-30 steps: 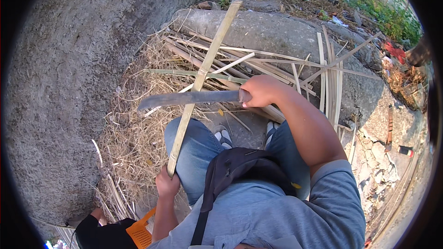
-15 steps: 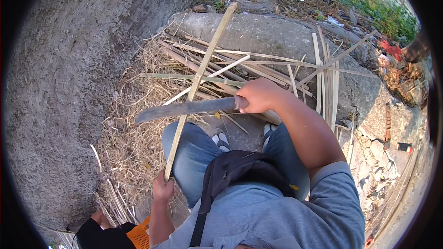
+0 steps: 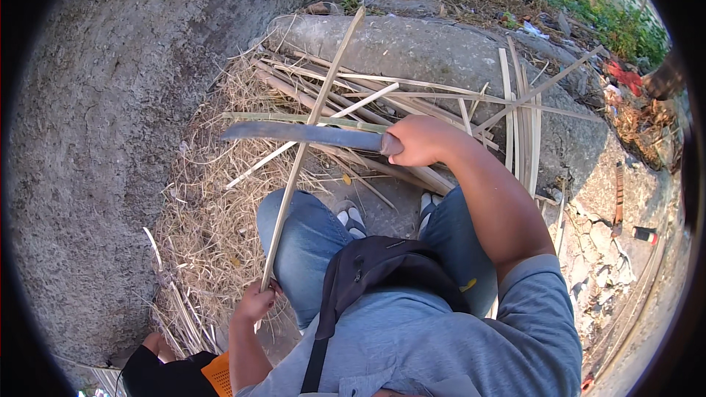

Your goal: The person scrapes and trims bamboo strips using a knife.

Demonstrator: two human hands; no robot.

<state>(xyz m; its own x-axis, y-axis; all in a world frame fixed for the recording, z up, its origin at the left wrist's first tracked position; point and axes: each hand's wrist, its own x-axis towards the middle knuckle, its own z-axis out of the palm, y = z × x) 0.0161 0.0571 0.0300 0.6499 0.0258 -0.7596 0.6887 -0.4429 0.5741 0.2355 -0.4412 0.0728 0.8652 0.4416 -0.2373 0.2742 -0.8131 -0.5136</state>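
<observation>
**Splitting of bamboo strip: blade at the strip, cut not yet visibly begun**

Inspecting from the left: a rough grey concrete surface point(image 3: 95, 140) fills that side. At its foot lies a bed of dry straw-coloured shavings and fibres point(image 3: 209, 235), which I judge to be waste from work already done.

The left hand point(image 3: 254, 303) is clenched around the lower end of a long, thin, pale bamboo strip point(image 3: 312, 121). The strip runs up and away from the person, tilted, its far end reaching the grey rounded boulder point(image 3: 412, 48) ahead. A long, dark, slightly curved metal blade point(image 3: 305, 132) crosses the strip about midway along; whether the edge touches or has entered it cannot be told. No split shows in the strip.

The right hand point(image 3: 419, 140) is closed tight on the blade's handle, holding the blade roughly level above the knees in blue jeans point(image 3: 301, 250).

Behind and to the right, a loose heap of cut bamboo slats point(image 3: 471, 103) leans on the boulder. Whether these are finished pieces or stock awaiting work cannot be told.

Packages, labels, signs: none legible. Noted only: an orange mesh-patterned object point(image 3: 217, 375) at the lower left edge, red litter point(image 3: 625, 77) at the far right, and a small dark and red can-like object point(image 3: 646, 234) on the broken paving.
</observation>
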